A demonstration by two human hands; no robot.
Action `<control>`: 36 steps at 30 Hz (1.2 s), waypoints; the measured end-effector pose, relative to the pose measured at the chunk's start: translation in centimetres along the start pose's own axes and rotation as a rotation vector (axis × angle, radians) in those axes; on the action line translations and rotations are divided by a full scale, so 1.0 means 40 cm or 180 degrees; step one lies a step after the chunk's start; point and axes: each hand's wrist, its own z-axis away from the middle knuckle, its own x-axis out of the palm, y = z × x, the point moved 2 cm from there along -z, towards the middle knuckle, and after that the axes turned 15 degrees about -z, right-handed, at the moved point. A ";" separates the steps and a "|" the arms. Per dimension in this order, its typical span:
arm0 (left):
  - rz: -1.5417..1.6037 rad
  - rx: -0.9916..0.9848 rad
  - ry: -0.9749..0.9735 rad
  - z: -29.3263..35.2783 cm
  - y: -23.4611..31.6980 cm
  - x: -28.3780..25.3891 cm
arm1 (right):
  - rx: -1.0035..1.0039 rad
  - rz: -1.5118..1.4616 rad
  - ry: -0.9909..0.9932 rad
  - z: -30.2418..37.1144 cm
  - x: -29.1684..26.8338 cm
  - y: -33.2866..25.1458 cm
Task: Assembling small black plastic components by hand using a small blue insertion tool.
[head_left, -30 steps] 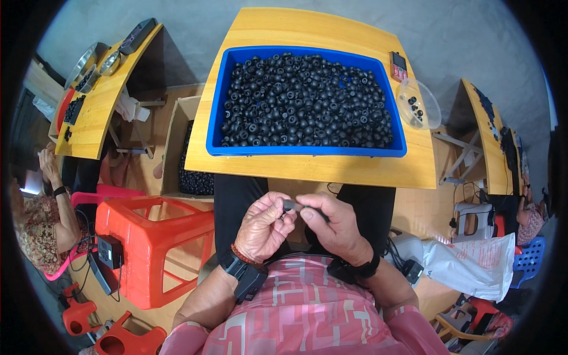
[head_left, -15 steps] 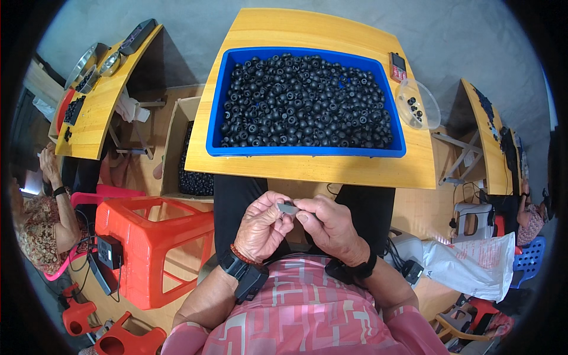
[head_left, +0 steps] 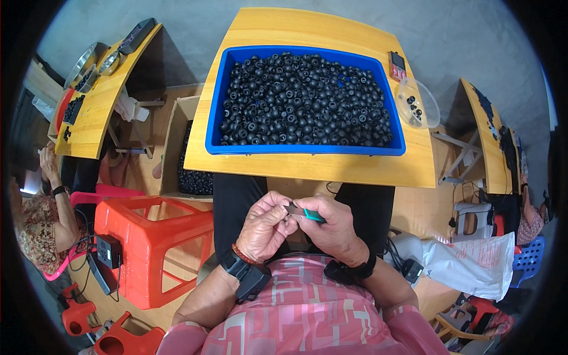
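Above my lap, just in front of the table edge, both hands meet. My right hand (head_left: 332, 228) is closed round a small knife (head_left: 314, 216) with a black and green handle; its short grey blade points toward the left fingertips. My left hand (head_left: 263, 228) is pinched beside the blade, and whatever small thing it may hold is hidden by the fingers. On the wooden table (head_left: 284, 168) beyond them stands a blue tray (head_left: 307, 150), filled with small round black pieces (head_left: 296, 100), many showing a hole.
Right of the tray are a clear plastic bowl (head_left: 429, 100) with a few black pieces and a phone (head_left: 397, 66). A carton (head_left: 171, 160) of black pieces sits under the table's left side. A red stool (head_left: 151, 236) stands left, a white sack (head_left: 473, 266) right. Other people sit at side tables.
The knife has turned in my right hand, so its green and black handle now shows and less of the grey blade's face. Both hands stay in nearly the same place.
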 end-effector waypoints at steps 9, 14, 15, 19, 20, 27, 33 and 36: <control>-0.0400 0.0044 0.0348 0.000 -0.008 -0.003 | -0.0367 0.0451 -0.0271 -0.001 -0.008 -0.016; -0.0109 0.0108 0.0069 0.001 0.007 0.006 | 0.0343 -0.0240 0.0151 0.009 -0.008 0.004; -0.0063 0.0088 0.0031 0.002 0.007 0.005 | 0.0713 -0.0448 0.0268 0.009 -0.011 0.005; -0.0186 0.0152 0.0070 0.003 -0.007 0.006 | 0.0142 -0.0072 0.0001 0.003 -0.002 -0.006; -0.0185 0.0152 0.0072 0.001 -0.009 -0.001 | 0.0143 -0.0073 0.0000 0.003 -0.006 -0.005; 0.0172 -0.0030 0.0008 -0.004 0.012 0.003 | 0.0458 -0.0049 0.0083 0.002 -0.008 -0.009; 0.0942 -0.0210 -0.0056 -0.006 0.009 0.000 | 0.0059 0.0042 -0.0130 0.003 -0.001 -0.008; 0.0928 -0.0283 -0.0106 -0.006 0.005 -0.001 | -0.0047 0.0519 -0.0331 0.000 0.011 -0.020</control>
